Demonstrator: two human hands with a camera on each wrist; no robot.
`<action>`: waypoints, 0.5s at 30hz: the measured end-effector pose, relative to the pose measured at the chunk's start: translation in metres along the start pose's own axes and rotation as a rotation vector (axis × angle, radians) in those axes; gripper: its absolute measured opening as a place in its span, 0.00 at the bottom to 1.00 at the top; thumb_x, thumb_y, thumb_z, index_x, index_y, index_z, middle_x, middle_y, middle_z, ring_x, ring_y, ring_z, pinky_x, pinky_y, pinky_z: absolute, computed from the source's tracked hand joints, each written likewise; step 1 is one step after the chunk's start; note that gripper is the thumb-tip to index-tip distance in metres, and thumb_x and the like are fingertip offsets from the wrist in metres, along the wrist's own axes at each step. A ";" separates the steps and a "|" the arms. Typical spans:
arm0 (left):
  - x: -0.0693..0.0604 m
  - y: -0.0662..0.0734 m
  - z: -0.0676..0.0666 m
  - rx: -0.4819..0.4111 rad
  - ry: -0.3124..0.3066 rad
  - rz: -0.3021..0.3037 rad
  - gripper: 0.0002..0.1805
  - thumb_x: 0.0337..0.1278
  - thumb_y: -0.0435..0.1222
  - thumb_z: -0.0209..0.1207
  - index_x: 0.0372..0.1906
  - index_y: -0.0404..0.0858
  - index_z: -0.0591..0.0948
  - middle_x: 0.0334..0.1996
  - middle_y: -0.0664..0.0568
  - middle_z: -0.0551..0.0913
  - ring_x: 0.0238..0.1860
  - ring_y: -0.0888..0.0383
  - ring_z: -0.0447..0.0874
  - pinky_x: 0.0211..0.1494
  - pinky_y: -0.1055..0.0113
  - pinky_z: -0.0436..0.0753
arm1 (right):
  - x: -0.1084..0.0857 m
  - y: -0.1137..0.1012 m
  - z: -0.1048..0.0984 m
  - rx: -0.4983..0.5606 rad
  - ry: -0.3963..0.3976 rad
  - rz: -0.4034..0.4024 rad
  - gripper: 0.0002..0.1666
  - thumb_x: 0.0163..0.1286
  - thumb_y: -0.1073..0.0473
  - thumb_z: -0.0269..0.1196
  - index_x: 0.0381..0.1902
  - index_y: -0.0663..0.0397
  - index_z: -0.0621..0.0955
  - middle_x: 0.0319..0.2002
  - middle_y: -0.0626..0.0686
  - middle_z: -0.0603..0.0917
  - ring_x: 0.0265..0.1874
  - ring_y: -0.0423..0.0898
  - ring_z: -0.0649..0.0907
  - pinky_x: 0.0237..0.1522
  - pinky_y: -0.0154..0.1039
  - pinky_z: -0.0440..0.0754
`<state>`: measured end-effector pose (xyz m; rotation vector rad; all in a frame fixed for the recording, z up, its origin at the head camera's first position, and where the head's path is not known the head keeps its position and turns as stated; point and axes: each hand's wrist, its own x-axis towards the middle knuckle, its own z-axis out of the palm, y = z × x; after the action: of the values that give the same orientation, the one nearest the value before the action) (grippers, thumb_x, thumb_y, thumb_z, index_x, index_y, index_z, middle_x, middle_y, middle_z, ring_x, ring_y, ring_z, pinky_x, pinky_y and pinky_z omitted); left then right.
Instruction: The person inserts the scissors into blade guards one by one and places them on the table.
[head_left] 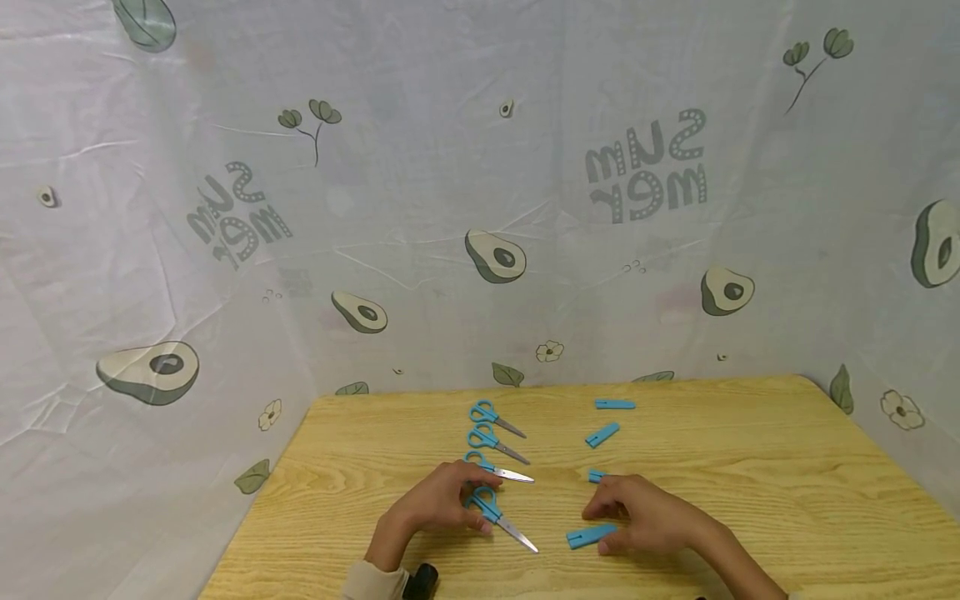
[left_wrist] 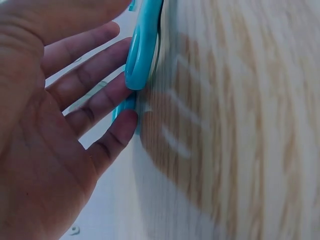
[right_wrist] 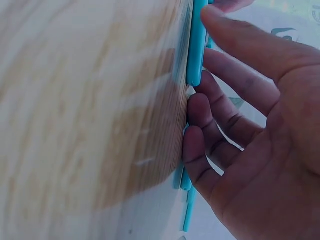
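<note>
Nearest me on the wooden table lies a pair of blue-handled scissors point(head_left: 512, 530), blades to the right. My left hand point(head_left: 448, 500) is spread about its handle point(left_wrist: 142, 55), with the fingers extended. Three more pairs of scissors, including one partly behind my left hand point(head_left: 513, 476), lie in a column beyond. On the right, my right hand point(head_left: 654, 515) is over the nearest blue blade cover point(head_left: 588, 537), thumb at its right end and fingers loosely bent on the far side. The thumb seems to touch the cover point(right_wrist: 196, 55); no closed pinch shows.
Beyond my right hand lie more blue covers: one partly hidden point(head_left: 596, 476), one slanted point(head_left: 603, 435) and one at the back point(head_left: 615, 404). A pale printed curtain point(head_left: 420, 192) surrounds the table point(head_left: 750, 467) at the back and sides.
</note>
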<state>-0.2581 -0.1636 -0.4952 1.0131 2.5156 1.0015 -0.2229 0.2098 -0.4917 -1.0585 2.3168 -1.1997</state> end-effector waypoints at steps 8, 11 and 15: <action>0.002 0.001 0.003 0.025 0.007 0.007 0.32 0.49 0.39 0.84 0.62 0.41 0.88 0.55 0.53 0.90 0.52 0.66 0.83 0.62 0.67 0.85 | -0.001 -0.002 0.002 -0.007 0.009 0.020 0.16 0.69 0.54 0.76 0.51 0.53 0.90 0.49 0.49 0.86 0.48 0.40 0.86 0.53 0.34 0.89; 0.004 0.002 0.003 0.039 0.012 0.024 0.30 0.47 0.38 0.84 0.59 0.42 0.89 0.49 0.55 0.90 0.46 0.66 0.80 0.56 0.70 0.83 | -0.001 -0.003 0.003 -0.012 0.017 0.030 0.15 0.69 0.54 0.77 0.50 0.52 0.91 0.48 0.48 0.86 0.47 0.39 0.86 0.51 0.34 0.89; 0.004 0.002 0.005 0.057 0.015 0.036 0.27 0.46 0.36 0.85 0.56 0.43 0.91 0.45 0.56 0.89 0.43 0.66 0.77 0.50 0.73 0.81 | 0.000 -0.003 0.004 -0.021 0.024 0.041 0.14 0.68 0.54 0.77 0.49 0.50 0.91 0.48 0.47 0.86 0.46 0.39 0.85 0.50 0.33 0.88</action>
<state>-0.2577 -0.1572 -0.4976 1.0747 2.5602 0.9561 -0.2190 0.2066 -0.4914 -1.0046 2.3620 -1.1815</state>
